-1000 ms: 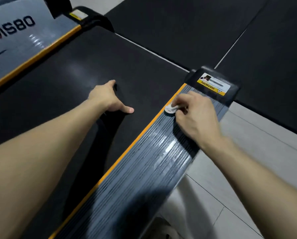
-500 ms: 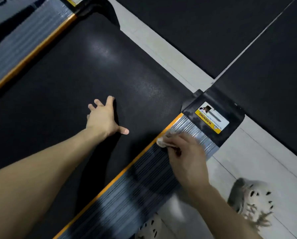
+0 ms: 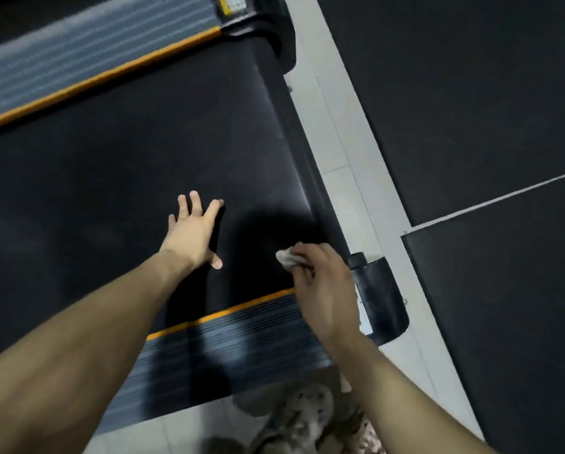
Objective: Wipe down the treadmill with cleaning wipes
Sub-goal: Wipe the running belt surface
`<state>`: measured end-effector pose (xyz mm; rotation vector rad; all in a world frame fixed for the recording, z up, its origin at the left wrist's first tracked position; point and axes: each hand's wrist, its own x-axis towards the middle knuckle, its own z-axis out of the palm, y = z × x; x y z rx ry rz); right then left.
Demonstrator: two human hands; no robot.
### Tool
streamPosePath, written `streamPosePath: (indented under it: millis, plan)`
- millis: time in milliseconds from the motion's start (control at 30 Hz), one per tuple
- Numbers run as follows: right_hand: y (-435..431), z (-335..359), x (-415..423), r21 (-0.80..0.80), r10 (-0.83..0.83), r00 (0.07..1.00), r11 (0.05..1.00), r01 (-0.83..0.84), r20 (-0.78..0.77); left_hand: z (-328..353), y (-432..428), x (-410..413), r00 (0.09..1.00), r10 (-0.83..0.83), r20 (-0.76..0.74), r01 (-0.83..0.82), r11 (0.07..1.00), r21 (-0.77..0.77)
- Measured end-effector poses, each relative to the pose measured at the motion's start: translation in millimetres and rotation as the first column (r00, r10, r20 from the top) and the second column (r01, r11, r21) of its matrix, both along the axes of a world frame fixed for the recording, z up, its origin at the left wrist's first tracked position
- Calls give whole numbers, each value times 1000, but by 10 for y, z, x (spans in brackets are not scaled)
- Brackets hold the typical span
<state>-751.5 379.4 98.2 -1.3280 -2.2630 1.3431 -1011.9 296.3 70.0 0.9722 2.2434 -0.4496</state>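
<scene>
The treadmill's black belt [image 3: 117, 191] fills the left and middle of the view, with a ribbed grey side rail [image 3: 241, 339] and orange strip along its near edge. My left hand [image 3: 194, 235] lies flat on the belt, fingers spread. My right hand [image 3: 320, 286] grips a crumpled white wipe [image 3: 287, 258] and holds it at the belt's near right corner, beside the black end cap [image 3: 379, 299].
A second ribbed rail [image 3: 77, 57] with an orange strip runs along the far side. Pale floor tiles [image 3: 350, 165] border the treadmill's end, with black rubber mats [image 3: 471, 109] beyond. My patterned shoe [image 3: 304, 417] stands on the tiles below the near rail.
My right hand with the wipe moved off the ribbed side rail onto the belt's corner. The view swung so the treadmill's end sits to the right. My left hand stayed flat on the belt.
</scene>
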Motion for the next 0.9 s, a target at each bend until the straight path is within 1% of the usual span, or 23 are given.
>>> streamPosePath:
  millis: [100, 167, 267, 367, 400, 500, 567, 633, 700, 767, 833, 900]
  plan:
    - [420, 65, -217, 42, 118, 992, 992, -120, 31, -23, -22, -5, 1000, 20, 16, -19, 1000, -16]
    - [673, 107, -355, 49, 196, 980, 979, -198, 43, -46, -26, -6, 1000, 23, -2, -23, 999, -43]
    - [1002, 103, -540, 49, 284, 957, 957, -287, 65, -69, -42, -3, 997, -41, -62, 34, 994, -100]
    - [1294, 10, -743, 16, 376, 919, 925, -380, 113, -78, -87, -15, 1000, 9, -26, -11, 996, -86]
    - [1363, -18, -812, 14, 419, 899, 906, -424, 127, -67, -83, -27, 999, 31, -35, -34, 996, -84]
    - [1584, -84, -928, 17, 510, 844, 855, -519, 166, -30, 36, 41, 998, 60, 23, -56, 987, -148]
    - [1667, -65, -993, 0, 555, 816, 827, -563, 162, 52, 125, 87, 992, 124, 0, -122, 978, -171]
    - [1799, -88, -1054, 11, 573, 802, 813, -583, 168, 98, 198, 63, 986, 162, 31, -154, 971, -183]
    - [1920, -101, -1094, 3, 589, 790, 801, -598, 170, 163, 300, 96, 967, 249, 55, -238, 959, -152]
    - [2027, -126, -1161, 8, 623, 762, 773, -634, 177, 220, 454, 195, 922, 384, 55, -376, 920, -112]
    - [2148, -163, -1272, 24, 646, 738, 749, -662, 194, 196, 652, 322, 856, 517, 8, -516, 855, -51]
    - [2263, -181, -1409, 41, 668, 716, 724, -688, 203, 153, 831, 414, 789, 614, -15, -615, 789, -19]
